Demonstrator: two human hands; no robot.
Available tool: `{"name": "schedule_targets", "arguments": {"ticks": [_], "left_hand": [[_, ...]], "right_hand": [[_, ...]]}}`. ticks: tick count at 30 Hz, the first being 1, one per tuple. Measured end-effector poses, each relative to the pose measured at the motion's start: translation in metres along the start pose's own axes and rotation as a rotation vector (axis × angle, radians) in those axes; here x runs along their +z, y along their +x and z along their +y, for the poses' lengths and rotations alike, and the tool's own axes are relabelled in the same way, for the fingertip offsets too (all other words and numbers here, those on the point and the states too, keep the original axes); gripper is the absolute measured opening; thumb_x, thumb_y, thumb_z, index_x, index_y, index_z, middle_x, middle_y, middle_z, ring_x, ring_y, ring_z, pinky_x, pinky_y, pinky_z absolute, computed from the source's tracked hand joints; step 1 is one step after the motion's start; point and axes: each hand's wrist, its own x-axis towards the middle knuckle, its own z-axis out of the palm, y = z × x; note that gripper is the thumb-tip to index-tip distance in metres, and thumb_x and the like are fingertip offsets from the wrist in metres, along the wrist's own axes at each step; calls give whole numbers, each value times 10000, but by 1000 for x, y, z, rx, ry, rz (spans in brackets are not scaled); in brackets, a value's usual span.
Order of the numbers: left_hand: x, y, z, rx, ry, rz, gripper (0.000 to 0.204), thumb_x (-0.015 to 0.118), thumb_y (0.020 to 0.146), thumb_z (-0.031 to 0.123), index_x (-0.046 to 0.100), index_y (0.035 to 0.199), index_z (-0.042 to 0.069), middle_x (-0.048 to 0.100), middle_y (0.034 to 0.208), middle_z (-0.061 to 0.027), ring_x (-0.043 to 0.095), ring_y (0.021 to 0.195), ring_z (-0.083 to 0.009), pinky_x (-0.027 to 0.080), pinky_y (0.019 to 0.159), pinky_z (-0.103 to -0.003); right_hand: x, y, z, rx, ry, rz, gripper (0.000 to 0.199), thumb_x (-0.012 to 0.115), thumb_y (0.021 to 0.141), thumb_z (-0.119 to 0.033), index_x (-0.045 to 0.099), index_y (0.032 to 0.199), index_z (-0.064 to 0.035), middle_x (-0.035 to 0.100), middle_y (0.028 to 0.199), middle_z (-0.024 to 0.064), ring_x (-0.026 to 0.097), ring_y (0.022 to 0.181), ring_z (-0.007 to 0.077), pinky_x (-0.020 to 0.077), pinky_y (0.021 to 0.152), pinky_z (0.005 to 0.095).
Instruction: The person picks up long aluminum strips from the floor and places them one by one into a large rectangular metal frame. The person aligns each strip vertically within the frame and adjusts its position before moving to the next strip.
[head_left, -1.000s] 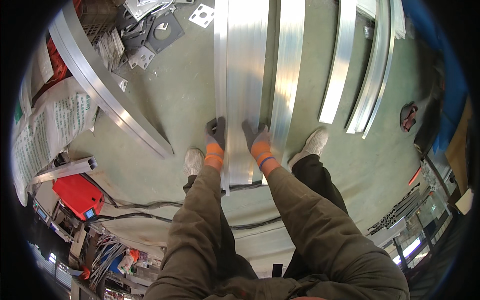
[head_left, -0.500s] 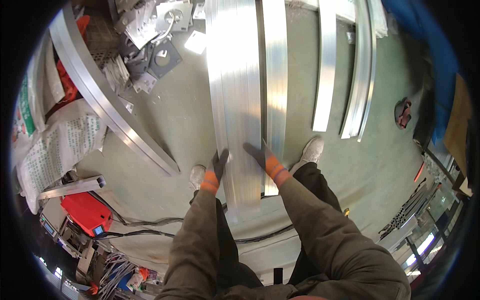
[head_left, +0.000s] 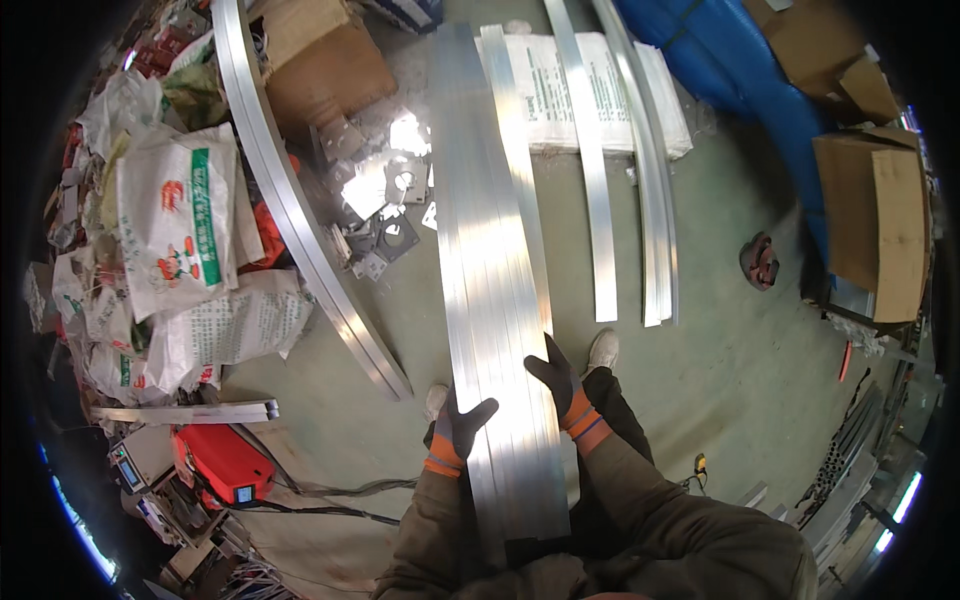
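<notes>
A long bundle of shiny aluminium strips [head_left: 495, 270] runs from my waist out over the green floor. My left hand [head_left: 458, 428], in a dark glove with an orange cuff, grips its left edge. My right hand [head_left: 558, 378], gloved the same way, holds the right edge a little farther out. The near end of the bundle rests against my body between my forearms. My two pale shoes [head_left: 602, 350] show beside the bundle.
More aluminium strips [head_left: 600, 200] lie on the floor to the right, and a curved one [head_left: 290, 210] to the left. Filled sacks [head_left: 175, 225], cut metal plates [head_left: 385, 195], cardboard boxes [head_left: 880, 210], a blue tarpaulin [head_left: 740, 70] and a red machine [head_left: 225, 462] surround the spot.
The bundle has been lifted off the floor and pulled toward my body, both hands still on its edges. The view has swung up, so more of the far floor shows.
</notes>
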Motion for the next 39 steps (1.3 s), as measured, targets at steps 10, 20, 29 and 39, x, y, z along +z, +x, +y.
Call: {"name": "schedule_targets", "arguments": {"ticks": [10, 20, 29, 39], "left_hand": [[41, -60, 106, 130, 36, -15, 721, 799, 988, 243, 503, 1589, -25, 669, 1463, -134, 604, 1351, -238, 477, 1158, -402], [59, -84, 236, 299, 65, -237, 771, 831, 961, 252, 481, 1598, -3, 698, 1392, -157, 665, 1269, -273, 542, 1073, -418], [82, -138, 325, 637, 232, -733, 958, 869, 914, 220, 339, 1675, -21, 609, 1491, -215, 597, 1356, -278, 511, 1131, -417], [213, -253, 344, 637, 320, -1294, 718, 820, 907, 123, 515, 1536, -43, 673, 1375, -188, 677, 1185, -304, 559, 1037, -425]], "right_hand": [[-5, -71, -138, -179, 157, -40, 707, 647, 1081, -368, 440, 1622, 37, 607, 1516, 157, 577, 1384, 241, 454, 1167, 375], [5, -157, -278, -469, 199, 177, 625, 624, 1092, -201, 440, 1631, 55, 627, 1511, 158, 603, 1340, 227, 490, 1139, 370], [60, -328, -335, -842, 30, 726, 600, 632, 1055, -125, 472, 1610, 36, 706, 1363, 153, 673, 1211, 205, 557, 1050, 377], [75, -526, -273, -995, 250, 1392, 992, 816, 958, -343, 290, 1705, 42, 546, 1591, 229, 529, 1447, 269, 427, 1216, 411]]}}
